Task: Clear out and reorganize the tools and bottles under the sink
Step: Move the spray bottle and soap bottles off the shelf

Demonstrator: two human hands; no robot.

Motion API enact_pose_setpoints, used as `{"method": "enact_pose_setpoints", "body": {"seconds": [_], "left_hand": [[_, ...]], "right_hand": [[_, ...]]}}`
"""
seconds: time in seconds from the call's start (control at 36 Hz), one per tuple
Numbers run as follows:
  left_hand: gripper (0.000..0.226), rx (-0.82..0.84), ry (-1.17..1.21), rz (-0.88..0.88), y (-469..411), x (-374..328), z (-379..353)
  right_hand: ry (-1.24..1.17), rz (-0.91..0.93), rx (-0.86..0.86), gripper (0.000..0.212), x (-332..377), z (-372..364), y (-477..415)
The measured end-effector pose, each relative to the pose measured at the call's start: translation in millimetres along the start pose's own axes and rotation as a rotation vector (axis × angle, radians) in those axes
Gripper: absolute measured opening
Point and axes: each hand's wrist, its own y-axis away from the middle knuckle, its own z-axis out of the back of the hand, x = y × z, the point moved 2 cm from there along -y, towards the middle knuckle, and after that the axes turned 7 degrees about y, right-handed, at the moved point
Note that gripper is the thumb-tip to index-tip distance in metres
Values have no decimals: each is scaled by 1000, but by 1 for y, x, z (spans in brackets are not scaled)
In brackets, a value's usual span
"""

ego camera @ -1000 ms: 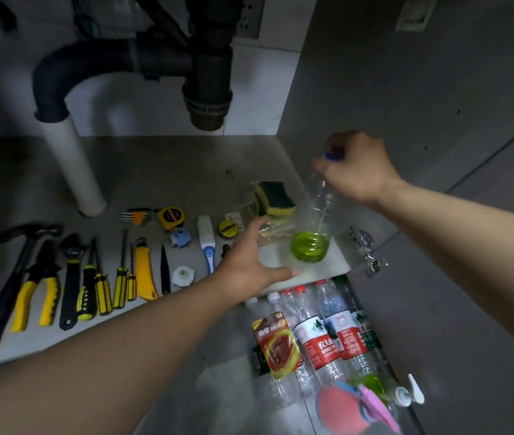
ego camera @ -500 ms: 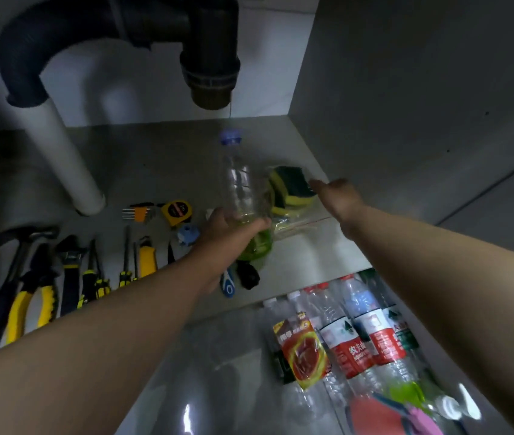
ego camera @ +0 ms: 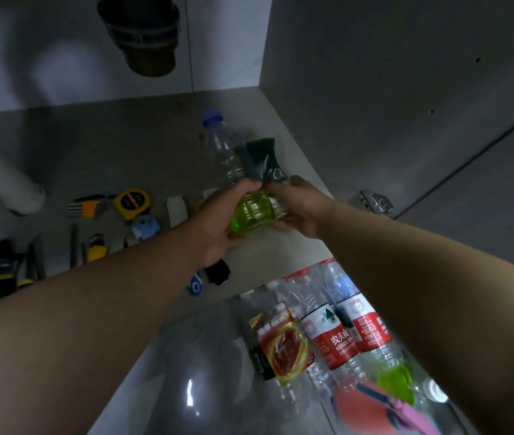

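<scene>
L hand (ego camera: 215, 224) curled round bottle (ego camera: 221, 152) base, R hand (ego camera: 302, 208) pinching bagged sponge (ego camera: 257, 157), prob. lifting both off cabinet floor (ego camera: 108, 146) together.

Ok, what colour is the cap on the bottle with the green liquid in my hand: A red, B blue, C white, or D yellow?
B: the bottle that the left hand grips near its base has a blue cap; the right hand holds the wrapped sponge beside it.
</scene>
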Motion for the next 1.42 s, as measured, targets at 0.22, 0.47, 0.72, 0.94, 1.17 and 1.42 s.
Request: {"method": "enact_pose_setpoints", "body": {"seconds": [0.22,0.47,0.72,0.94,1.17,1.42], "left_hand": [[36,89,-51,-29,48,-10,-13],[88,24,-264,-94,135,-6,-36],[82,19,-606,-216,219,-6,-93],[71,190,-851,-223,255,9,-148],[54,269,-870,-157,243,48,-135],[84,184,-917,-27,202,81,-77]], "right_hand": [[-21,-21,54,40,-4,23,41],[-105,66,-27,62,-25,62,154],[-298,78,-111,82,-82,93,294],[-575,-42,26,46,-208,106,392],[-716,-416,-168,58,-337,69,417],[-798,-433,-552,46,-356,54,351]]}}
